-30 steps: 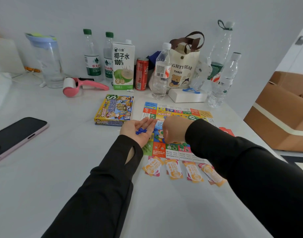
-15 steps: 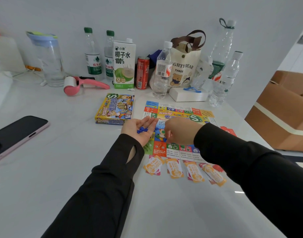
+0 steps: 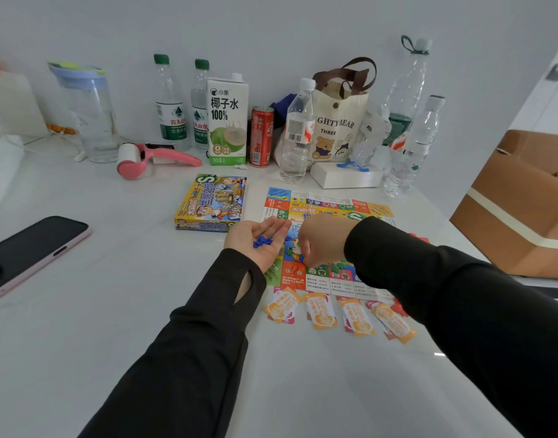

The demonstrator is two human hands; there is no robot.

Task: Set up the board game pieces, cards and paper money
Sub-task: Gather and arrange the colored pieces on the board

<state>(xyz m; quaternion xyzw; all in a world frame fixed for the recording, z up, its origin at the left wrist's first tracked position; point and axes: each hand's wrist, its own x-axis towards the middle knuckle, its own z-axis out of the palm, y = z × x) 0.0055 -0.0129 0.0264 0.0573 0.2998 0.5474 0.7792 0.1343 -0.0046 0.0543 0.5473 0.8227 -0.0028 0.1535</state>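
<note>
Dressed in black, long-sleeved down to both wrists. Snug, thin and faintly sheer along the left sleeve (image 3: 192, 343) — with a teardrop slit (image 3: 244, 287) cut just behind the cuff. Darker, matte, softly creased along the right sleeve (image 3: 460, 311). Bare beyond the cuffs: left hand (image 3: 258, 240), right hand (image 3: 321, 240).

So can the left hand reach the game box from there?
Probably yes. The game box lies right beside the left hand, with nothing between them. But its open palm carries blue pieces, which would likely spill if it grabbed.
</note>
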